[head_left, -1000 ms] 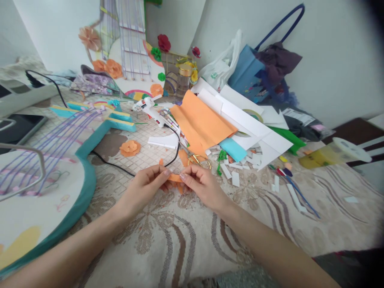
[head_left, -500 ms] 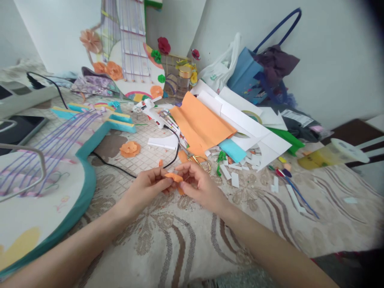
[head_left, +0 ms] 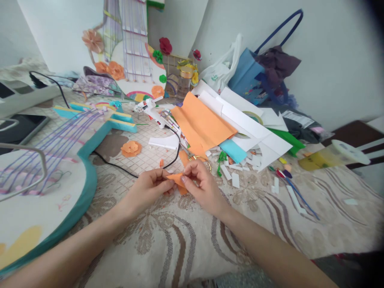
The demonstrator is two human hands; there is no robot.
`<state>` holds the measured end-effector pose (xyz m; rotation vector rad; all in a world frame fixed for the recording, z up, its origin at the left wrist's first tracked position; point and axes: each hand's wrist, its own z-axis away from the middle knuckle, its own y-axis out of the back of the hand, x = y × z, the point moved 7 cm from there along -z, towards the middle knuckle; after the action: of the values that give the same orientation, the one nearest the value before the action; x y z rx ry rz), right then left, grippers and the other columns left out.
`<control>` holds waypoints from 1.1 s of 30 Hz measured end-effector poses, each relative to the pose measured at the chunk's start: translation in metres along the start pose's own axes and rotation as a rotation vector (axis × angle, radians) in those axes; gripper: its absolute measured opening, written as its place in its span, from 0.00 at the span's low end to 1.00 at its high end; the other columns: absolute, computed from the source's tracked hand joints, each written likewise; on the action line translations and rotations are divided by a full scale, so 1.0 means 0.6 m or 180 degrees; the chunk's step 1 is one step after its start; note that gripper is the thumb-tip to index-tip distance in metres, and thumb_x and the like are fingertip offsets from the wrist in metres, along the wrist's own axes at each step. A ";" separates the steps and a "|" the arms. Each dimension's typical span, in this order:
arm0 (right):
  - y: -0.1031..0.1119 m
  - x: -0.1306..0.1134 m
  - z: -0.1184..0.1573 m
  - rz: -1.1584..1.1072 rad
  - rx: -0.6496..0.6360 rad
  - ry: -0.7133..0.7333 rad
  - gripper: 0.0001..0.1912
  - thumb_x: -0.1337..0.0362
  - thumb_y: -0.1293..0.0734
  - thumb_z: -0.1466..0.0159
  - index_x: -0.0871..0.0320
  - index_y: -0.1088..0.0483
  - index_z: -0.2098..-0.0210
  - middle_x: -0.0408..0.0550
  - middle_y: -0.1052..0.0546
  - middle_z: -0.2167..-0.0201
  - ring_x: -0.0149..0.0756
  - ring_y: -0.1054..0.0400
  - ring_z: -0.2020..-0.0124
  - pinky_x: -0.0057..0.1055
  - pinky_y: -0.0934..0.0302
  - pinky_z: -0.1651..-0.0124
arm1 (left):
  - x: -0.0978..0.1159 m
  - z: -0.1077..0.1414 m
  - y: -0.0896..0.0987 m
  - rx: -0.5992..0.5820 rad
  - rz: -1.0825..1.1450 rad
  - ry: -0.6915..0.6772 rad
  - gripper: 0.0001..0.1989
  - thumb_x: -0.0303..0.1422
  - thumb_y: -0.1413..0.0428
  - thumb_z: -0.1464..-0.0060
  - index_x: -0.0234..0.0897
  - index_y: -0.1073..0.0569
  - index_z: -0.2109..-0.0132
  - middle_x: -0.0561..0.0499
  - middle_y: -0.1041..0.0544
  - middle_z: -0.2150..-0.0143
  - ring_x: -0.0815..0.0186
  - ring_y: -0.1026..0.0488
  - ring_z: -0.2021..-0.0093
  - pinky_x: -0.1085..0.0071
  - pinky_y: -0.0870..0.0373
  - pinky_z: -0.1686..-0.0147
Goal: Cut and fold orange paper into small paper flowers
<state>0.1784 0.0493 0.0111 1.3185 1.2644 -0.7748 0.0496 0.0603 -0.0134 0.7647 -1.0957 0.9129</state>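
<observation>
Between my two hands is a small piece of orange paper (head_left: 178, 179), partly hidden by the fingers. My left hand (head_left: 152, 186) pinches its left end between thumb and fingertips. The right side of the paper is gripped by my right hand (head_left: 200, 183), thumb in front. Just beyond the hands lie gold-handled scissors (head_left: 205, 161) and a tiny orange scrap (head_left: 161, 163). An orange paper flower (head_left: 131, 149) rests on the table to the left of them.
A guitar-shaped craft (head_left: 84, 172) with purple strings fills the left. Behind the hands lie a white glue gun (head_left: 153, 112) with a black cord, a large orange sheet (head_left: 202, 122) and white offcuts (head_left: 235, 180). A yellow-tinted cup (head_left: 322, 156) lies tipped at right.
My right thumb and fingers have shifted slightly up along the orange paper, and more of its flat face shows. The left hand keeps its pinch; the view has moved slightly.
</observation>
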 end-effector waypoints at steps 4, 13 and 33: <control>0.000 -0.004 0.000 0.0136 0.0020 0.0040 0.05 0.72 0.41 0.40 0.56 0.40 0.69 0.41 0.35 0.72 0.29 0.38 0.71 0.26 0.42 0.68 | -0.003 0.002 -0.006 -0.0115 0.0111 0.0057 0.11 0.38 0.43 0.52 0.32 0.27 0.67 0.51 0.27 0.73 0.67 0.31 0.73 0.71 0.34 0.70; -0.001 -0.011 -0.004 0.0396 -0.0268 0.0166 0.12 0.74 0.43 0.39 0.56 0.30 0.66 0.44 0.26 0.68 0.31 0.33 0.66 0.28 0.40 0.62 | -0.007 0.002 -0.007 -0.0087 0.0467 0.0221 0.09 0.36 0.43 0.52 0.33 0.28 0.68 0.51 0.25 0.72 0.68 0.30 0.73 0.71 0.32 0.69; -0.011 0.023 -0.004 -0.0510 -0.0325 -0.0499 0.03 0.64 0.36 0.39 0.57 0.34 0.67 0.43 0.30 0.70 0.30 0.35 0.70 0.27 0.37 0.68 | -0.010 0.001 -0.009 -0.0089 0.0543 0.0241 0.11 0.38 0.42 0.52 0.33 0.29 0.68 0.52 0.26 0.73 0.69 0.31 0.73 0.71 0.34 0.69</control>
<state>0.1749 0.0535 -0.0030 1.0629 1.2767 -0.8963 0.0533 0.0559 -0.0195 0.6153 -1.1166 1.0600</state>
